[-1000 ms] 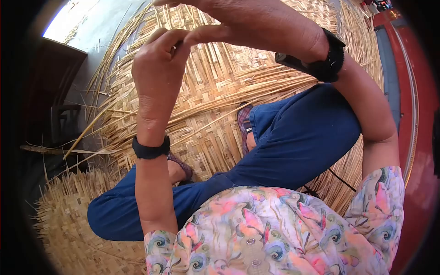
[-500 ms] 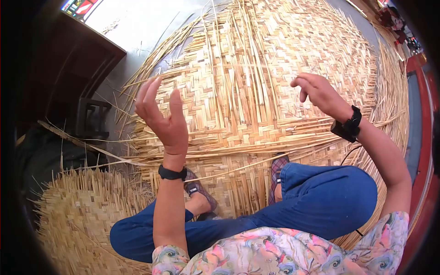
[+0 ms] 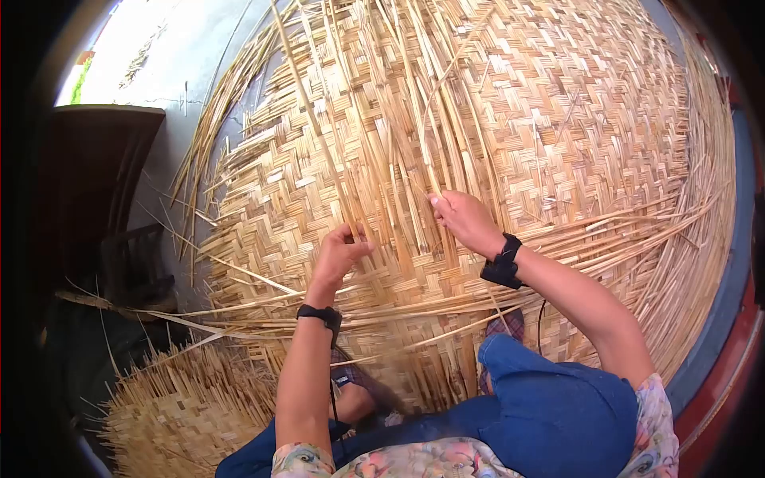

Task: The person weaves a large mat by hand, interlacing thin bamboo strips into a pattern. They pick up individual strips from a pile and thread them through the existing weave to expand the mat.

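A large mat [image 3: 550, 127] woven from flat straw-coloured strips lies on the floor in front of me, with loose strips running lengthwise over its middle. My left hand [image 3: 343, 253] is closed, thumb against fingers, on a long reed strip [image 3: 312, 119] that slants up toward the far edge. To its right, my right hand [image 3: 468, 223] pinches the end of another thin reed strip [image 3: 425, 147] between thumb and forefinger. Both hands are low over the weave, near the bundle of crosswise strips [image 3: 390, 312]. Both wrists wear black bands.
My shoes stand on the near part of the mat. A smaller woven piece [image 3: 175, 422] with frayed ends lies at lower left. Dark wooden furniture [image 3: 103, 175] stands on the left. More loose strips [image 3: 709, 183] lie along the right edge, beside a red-and-blue border.
Both hands have come down from above the mat, and moved closer together. Each now holds a reed strip; the fingers were apart before. The view has shifted too.
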Action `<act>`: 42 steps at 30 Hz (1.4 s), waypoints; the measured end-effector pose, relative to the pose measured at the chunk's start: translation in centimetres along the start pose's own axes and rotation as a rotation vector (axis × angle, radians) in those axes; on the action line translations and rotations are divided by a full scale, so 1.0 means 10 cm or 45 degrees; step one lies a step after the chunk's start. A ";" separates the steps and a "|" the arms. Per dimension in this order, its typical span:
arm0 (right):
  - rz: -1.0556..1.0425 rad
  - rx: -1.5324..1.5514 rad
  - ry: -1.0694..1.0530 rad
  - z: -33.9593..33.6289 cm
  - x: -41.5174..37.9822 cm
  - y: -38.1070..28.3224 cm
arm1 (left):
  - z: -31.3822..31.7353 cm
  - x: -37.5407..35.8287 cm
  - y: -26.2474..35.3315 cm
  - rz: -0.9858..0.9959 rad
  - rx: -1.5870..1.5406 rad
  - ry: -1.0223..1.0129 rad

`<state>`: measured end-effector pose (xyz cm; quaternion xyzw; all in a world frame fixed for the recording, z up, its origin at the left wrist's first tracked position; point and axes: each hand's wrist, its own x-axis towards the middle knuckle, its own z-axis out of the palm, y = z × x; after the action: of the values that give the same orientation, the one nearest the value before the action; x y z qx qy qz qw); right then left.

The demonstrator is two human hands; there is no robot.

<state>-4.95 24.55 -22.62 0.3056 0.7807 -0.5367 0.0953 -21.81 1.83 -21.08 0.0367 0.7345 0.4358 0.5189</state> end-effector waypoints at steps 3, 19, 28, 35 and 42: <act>-0.107 -0.049 0.030 0.05 0.11 -0.11 | 0.06 -0.08 -0.05 0.121 -0.008 0.033; 0.128 0.691 -0.278 0.03 0.13 0.04 | 0.05 0.32 0.71 -0.175 -0.552 -0.469; -0.173 0.158 -1.255 -0.14 0.53 -0.29 | -0.03 0.38 0.74 0.033 -0.462 -0.508; 0.158 0.748 -0.678 -0.01 0.42 -0.22 | -0.07 -0.07 0.76 0.222 -0.440 -0.215; -0.029 0.757 -0.110 0.27 0.23 0.15 | 0.14 0.11 0.54 0.017 -0.713 -0.331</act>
<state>-6.40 23.35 -26.04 0.2881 0.5881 -0.7552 0.0287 -23.37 6.50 -18.30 -0.0474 0.5131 0.6163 0.5955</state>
